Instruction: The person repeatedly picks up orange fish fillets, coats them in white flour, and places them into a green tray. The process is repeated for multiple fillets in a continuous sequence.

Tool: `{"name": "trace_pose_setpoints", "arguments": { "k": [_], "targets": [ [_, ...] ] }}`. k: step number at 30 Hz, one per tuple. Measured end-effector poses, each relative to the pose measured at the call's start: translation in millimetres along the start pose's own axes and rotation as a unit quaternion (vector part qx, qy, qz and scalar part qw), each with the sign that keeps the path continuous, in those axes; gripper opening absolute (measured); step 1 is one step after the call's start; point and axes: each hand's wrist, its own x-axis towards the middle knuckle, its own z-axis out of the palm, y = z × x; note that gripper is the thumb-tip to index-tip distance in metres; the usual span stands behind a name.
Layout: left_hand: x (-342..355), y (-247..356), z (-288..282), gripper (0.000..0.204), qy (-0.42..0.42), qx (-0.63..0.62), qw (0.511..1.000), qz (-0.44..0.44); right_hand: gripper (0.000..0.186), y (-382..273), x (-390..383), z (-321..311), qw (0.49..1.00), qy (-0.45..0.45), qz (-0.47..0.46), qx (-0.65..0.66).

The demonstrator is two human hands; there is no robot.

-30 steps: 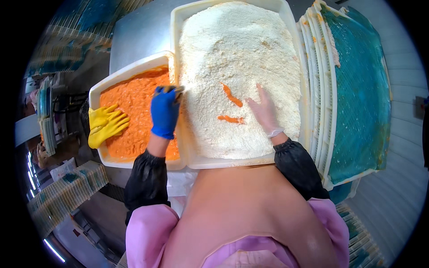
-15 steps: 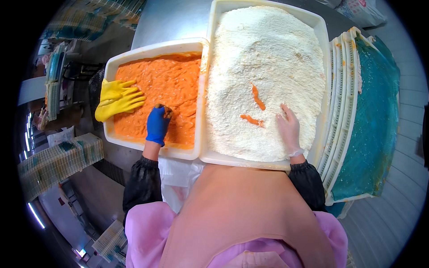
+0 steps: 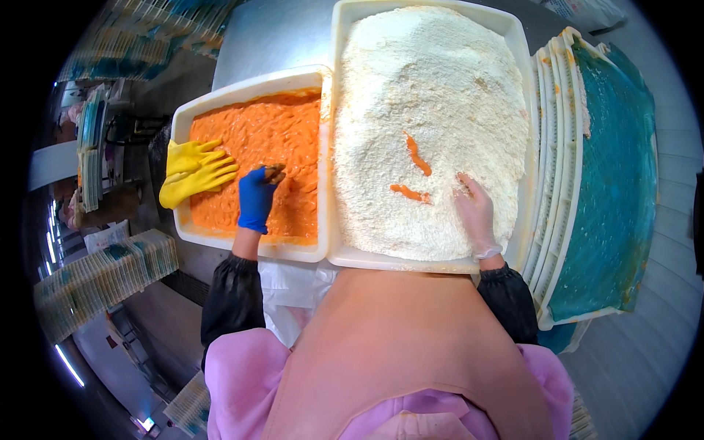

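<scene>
My left hand (image 3: 256,198), in a blue glove with darkened fingertips, is curled closed over thick orange batter (image 3: 253,132). Whatever its fingers may pinch is too small to make out. The batter fills a white tub (image 3: 325,95). My right hand (image 3: 475,214) wears a clear glove and rests open on white powder (image 3: 433,81), which has caught on its fingertips. That powder lies in a larger white tub (image 3: 529,147). Just left of the right hand are two strips coated in orange batter, an upper strip (image 3: 417,154) and a lower strip (image 3: 409,193).
A yellow rubber glove (image 3: 192,172) drapes over the batter tub's left side. On the right stand stacked white trays (image 3: 557,183), the top one lined with teal mesh (image 3: 612,176). Behind the tubs is a metal table (image 3: 271,40). More stacked trays (image 3: 110,275) are farther left.
The view has shifted slightly. My left hand has turned a little over the batter, its fingers still curled. My right hand and the two strips stay in nearly the same places.
</scene>
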Motion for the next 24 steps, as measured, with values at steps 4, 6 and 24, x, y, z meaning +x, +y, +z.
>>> {"name": "trace_pose_setpoints", "arguments": {
  "k": [4,6,24],
  "targets": [
    [6,93,5,0.019,-0.090,-0.160,0.978,0.104,0.033,7,-8,-4,1.000,0.003,-0.013,0.007],
    [3,128,27,0.019,-0.156,-0.172,0.954,0.191,0.033,-2,-12,-6,1.000,-0.007,0.003,0.015],
    [8,135,60,0.030,-0.065,0.022,0.958,0.279,0.050,-41,-2,60,0.974,-0.074,-0.184,-0.108]
  ]
}}
